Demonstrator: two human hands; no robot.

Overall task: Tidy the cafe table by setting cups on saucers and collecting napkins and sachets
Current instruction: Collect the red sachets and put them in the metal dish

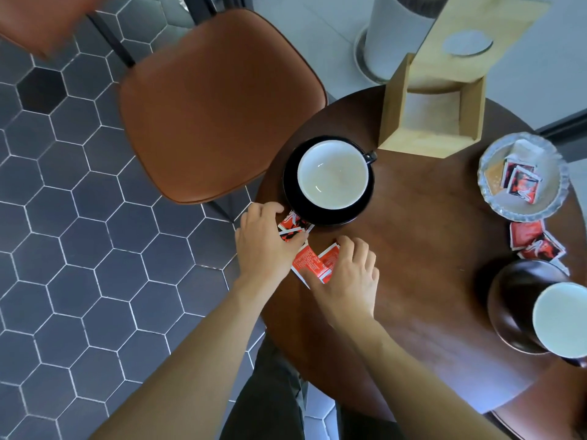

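Head cam looks straight down at both hands working the left edge of the round worktop [428,249]. Left hand [265,246] has its grip closed down on a couple of red sachets [290,228], fingers curled over them and pinning them flat right at the rim, just beside the black saucer [293,198]. Right hand [346,274] is doing the same to another pair of red sachets [313,260], fingertips pressing their near side. Can't tell if either hand has actually lifted anything; it looks more like they're raking the packets together on the wood.

Progress-wise I'd say about halfway. One cup [333,174] is already sitting on that black saucer near the left edge, so that's done. Second cup [562,319] at the right edge sits partly over a dark round saucer [511,306], but it looks off to one side and the frame cuts it off, so I can't say it's seated properly.

Glass dish [562,182] on the far right side already holds a few sachets, so that's presumably the collecting spot. Two or three loose sachets [536,241] are lying on the worktop between the dish and the second cup, touching each other. Those need picking up, plus the four under the hands.

Wooden napkin holder [400,122] stands at the far edge. No loose napkins that I can spot.
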